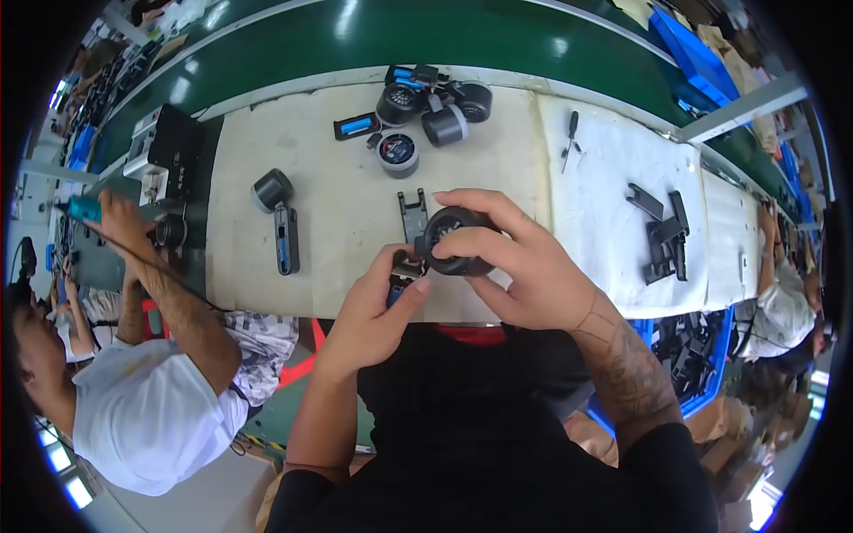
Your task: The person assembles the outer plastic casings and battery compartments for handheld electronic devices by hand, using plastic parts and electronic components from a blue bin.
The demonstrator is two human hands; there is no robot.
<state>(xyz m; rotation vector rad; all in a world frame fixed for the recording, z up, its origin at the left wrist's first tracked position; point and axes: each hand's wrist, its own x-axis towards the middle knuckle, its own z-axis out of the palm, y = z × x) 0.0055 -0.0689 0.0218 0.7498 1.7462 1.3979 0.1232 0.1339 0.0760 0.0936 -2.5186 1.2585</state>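
My right hand (520,262) curls its fingers around a round black vented head (451,240), its face turned to the left. Close beside it, my left hand (378,306) pinches a small dark handle piece with some blue showing (400,286); the fingers partly cover it. The two parts meet or nearly meet; I cannot tell whether they are joined. Just beyond my fingers lies a long black handle shell (413,211) on the pale work mat (338,213).
Farther back sit several cylindrical heads (444,124) and a blue-cell handle (355,126). Left lies another unit (285,238); right, a screwdriver (571,133) and black shells (666,235). A blue bin (724,346) holds black parts. A co-worker (160,400) holds a teal tool (84,209).
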